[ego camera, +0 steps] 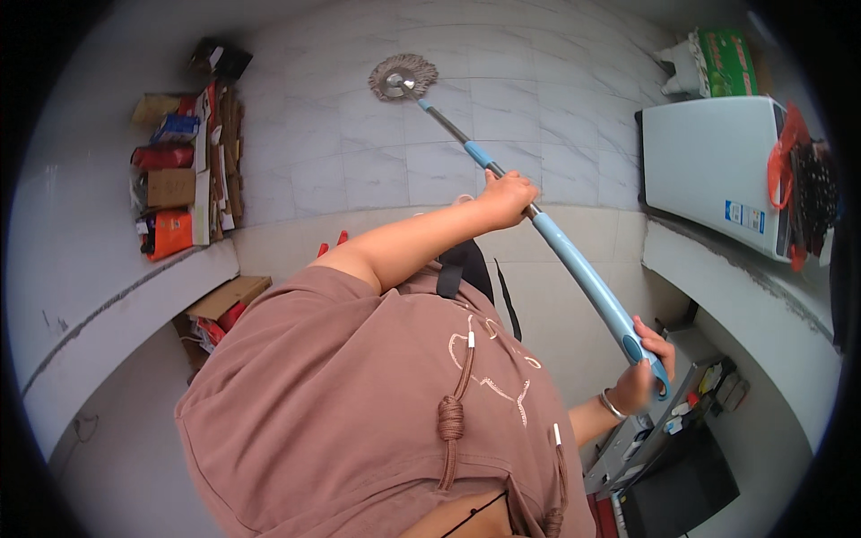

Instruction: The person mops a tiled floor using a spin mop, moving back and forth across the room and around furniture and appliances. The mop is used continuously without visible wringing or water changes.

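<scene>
A spin mop with a blue and metal handle (585, 276) slants from lower right to upper left before me. My left hand (506, 200) grips the metal pole about midway, with the arm reaching across my body. Near the looped top end, my right hand (646, 370) is wrapped around the blue grip; a bangle circles that wrist. The round mop head (404, 77), with grey-beige strands around a metal-looking disc, lies spread on the marbled tile floor (377, 175).
Flattened cardboard (229, 155), boxes and bags stand along the left wall. At right is a white appliance (706, 168) with a red bag (787, 158) on it. Behind it sits a green box (728, 62). A low wall edge (733, 282) and a cabinet (679, 350) lie at lower right.
</scene>
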The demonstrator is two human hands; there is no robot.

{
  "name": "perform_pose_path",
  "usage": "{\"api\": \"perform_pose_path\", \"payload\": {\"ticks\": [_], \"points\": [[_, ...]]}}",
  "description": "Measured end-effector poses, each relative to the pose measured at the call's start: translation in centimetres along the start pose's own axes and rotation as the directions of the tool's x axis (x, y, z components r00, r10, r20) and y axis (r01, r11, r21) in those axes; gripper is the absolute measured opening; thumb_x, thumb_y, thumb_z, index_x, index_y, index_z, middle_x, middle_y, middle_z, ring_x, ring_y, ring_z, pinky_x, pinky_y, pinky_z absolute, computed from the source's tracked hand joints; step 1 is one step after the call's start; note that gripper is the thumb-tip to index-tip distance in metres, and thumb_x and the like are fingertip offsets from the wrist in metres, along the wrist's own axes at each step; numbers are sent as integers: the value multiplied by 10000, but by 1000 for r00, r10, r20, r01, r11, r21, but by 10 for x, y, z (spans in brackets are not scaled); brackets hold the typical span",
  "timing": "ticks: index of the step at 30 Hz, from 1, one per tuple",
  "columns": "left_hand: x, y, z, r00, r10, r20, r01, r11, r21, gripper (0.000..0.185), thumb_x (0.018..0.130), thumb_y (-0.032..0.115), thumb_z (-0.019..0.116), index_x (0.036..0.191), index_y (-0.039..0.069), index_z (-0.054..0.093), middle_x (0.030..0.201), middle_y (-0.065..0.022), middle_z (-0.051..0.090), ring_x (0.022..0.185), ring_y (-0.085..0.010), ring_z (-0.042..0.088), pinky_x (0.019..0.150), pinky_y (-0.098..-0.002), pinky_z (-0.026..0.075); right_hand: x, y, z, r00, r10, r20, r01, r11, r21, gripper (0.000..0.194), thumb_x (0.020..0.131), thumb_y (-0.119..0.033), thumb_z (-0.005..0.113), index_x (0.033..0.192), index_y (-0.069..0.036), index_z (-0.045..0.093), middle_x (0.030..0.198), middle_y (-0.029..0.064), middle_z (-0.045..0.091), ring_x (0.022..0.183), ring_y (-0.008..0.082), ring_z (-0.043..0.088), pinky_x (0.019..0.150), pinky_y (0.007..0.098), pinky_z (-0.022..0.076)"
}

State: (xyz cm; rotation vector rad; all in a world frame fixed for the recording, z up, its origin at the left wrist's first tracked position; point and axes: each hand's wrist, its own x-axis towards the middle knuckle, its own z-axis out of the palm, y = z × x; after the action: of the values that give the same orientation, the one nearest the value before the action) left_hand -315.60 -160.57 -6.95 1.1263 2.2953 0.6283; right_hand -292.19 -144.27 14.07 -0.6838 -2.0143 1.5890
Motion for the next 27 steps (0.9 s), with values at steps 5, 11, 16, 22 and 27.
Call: {"api": "perform_pose_path", "payload": {"ticks": [5,11,16,22,27], "points": [[-49,-59,-10,984,-161,-76,164,986,33,158,680,122,686,798,100,583,886,-39,585,964,-276,534,714,-587,422,13,6,57,983,21,181,-39,995,96,311,707,-206,596,890,44,578,961,273,641,966,380,629,930,500,449],[-136,-160,-16,909,-272,-316,287,958,0,128,662,43,625,760,80,550,862,-95,590,903,-337,544,724,-490,441,10,12,157,885,-27,465,-56,985,165,242,725,-80,578,925,58,590,1018,242,643,1014,347,619,951,477,439],[-216,-252,-21,861,-356,-364,393,919,30,77,704,45,581,776,72,589,862,-117,604,899,-340,565,732,-472,477,-20,25,251,773,-99,627,-65,970,233,192,776,-36,624,948,49,605,1039,194,655,1019,270,622,905,367,465],[-270,-311,-17,788,-472,-395,506,862,-20,56,730,55,576,780,77,587,858,-126,588,917,-340,546,752,-467,471,-52,28,309,664,-94,742,-43,986,163,196,825,-10,595,1016,34,586,1123,184,627,1126,275,570,961,365,427],[-268,-307,-2,749,-427,-506,473,880,-43,52,717,75,614,761,83,588,854,-136,576,921,-345,531,758,-464,465,-62,17,300,693,-55,719,-62,989,136,209,811,6,596,1018,38,596,1124,193,625,1126,273,565,977,369,413]]}}
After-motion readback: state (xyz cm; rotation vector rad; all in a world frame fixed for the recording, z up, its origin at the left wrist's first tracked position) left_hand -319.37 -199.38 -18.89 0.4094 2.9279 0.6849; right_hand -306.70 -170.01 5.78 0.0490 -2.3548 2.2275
